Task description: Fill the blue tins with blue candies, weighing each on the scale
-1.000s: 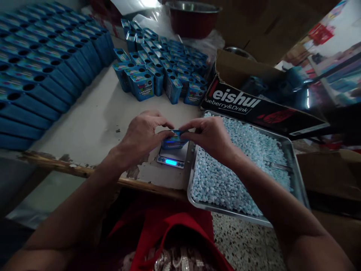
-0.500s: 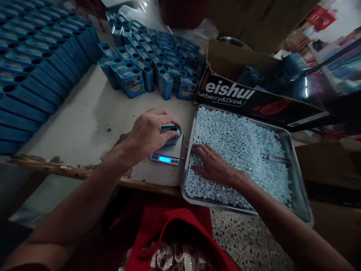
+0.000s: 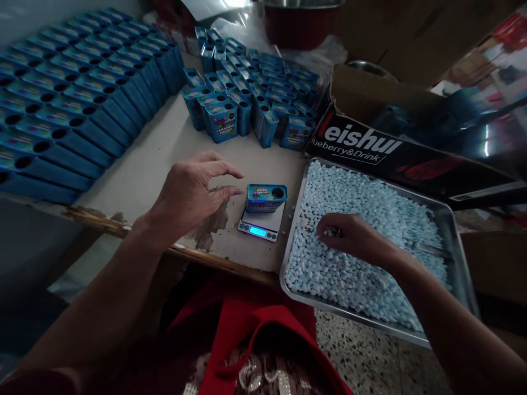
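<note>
Blue tin point(image 3: 265, 197) sits on small scale point(image 3: 261, 224), just beyond L hand point(image 3: 190, 193) fingertips; fingers spread, loosely curled, holding nothing. R hand point(image 3: 357, 240) fingers pinched shut over pale-blue candies point(image 3: 362, 200) in steel tray point(image 3: 447, 211). Rows of blue tins point(image 3: 255, 90) stand well past the fingers.

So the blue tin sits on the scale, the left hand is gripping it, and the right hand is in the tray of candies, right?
Not quite. In the head view the left hand is open beside the tin, not gripping it. The tin does sit on the scale, and the right hand is in the tray of candies.
</note>
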Demonstrator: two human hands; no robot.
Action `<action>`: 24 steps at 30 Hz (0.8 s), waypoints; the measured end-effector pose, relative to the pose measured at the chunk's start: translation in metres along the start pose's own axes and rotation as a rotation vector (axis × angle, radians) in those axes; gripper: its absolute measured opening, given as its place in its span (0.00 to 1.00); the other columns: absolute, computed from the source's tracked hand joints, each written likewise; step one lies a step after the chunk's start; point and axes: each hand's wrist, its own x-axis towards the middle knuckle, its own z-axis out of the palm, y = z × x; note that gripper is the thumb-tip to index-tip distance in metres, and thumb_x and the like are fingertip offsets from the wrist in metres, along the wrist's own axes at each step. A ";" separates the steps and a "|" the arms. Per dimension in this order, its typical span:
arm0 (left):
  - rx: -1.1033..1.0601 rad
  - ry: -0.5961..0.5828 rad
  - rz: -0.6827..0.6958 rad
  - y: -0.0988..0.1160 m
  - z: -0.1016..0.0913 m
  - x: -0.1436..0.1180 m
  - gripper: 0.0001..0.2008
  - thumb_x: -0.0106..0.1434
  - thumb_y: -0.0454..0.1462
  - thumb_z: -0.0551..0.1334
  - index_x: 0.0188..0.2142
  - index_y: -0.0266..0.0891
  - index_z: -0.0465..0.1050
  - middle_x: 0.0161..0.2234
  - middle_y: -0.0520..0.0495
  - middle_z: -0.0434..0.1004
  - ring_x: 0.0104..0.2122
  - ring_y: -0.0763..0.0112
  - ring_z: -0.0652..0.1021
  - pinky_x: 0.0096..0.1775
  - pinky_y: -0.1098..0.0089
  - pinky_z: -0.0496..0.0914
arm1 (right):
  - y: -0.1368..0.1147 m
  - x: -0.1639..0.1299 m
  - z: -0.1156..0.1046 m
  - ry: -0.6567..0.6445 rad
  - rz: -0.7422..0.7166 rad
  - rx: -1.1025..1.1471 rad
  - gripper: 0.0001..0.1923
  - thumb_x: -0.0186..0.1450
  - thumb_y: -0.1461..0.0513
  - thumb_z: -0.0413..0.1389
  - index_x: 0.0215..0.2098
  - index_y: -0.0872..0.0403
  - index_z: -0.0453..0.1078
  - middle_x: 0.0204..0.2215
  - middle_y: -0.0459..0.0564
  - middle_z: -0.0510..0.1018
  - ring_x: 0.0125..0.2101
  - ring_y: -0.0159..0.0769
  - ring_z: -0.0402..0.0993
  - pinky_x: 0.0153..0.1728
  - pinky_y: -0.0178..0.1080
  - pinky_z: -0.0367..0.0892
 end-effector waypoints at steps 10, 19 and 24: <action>-0.075 -0.027 -0.065 -0.030 -0.004 -0.013 0.12 0.67 0.39 0.71 0.50 0.43 0.84 0.48 0.48 0.85 0.44 0.64 0.81 0.52 0.65 0.75 | -0.034 0.037 -0.034 0.011 0.080 0.424 0.07 0.67 0.57 0.64 0.40 0.52 0.77 0.23 0.40 0.71 0.21 0.28 0.62 0.23 0.35 0.57; -0.137 -0.089 -0.118 -0.059 -0.010 -0.021 0.17 0.68 0.49 0.69 0.50 0.42 0.84 0.49 0.47 0.84 0.47 0.59 0.82 0.55 0.63 0.72 | -0.094 0.091 -0.048 0.050 -0.153 0.017 0.05 0.66 0.65 0.64 0.37 0.51 0.82 0.27 0.41 0.77 0.26 0.28 0.67 0.30 0.35 0.58; -0.129 -0.095 -0.126 -0.068 -0.011 -0.023 0.19 0.68 0.53 0.65 0.49 0.45 0.84 0.49 0.46 0.84 0.47 0.59 0.82 0.54 0.65 0.72 | -0.098 0.096 -0.047 0.036 -0.106 -0.038 0.13 0.63 0.61 0.71 0.46 0.49 0.84 0.29 0.42 0.79 0.27 0.29 0.69 0.31 0.36 0.59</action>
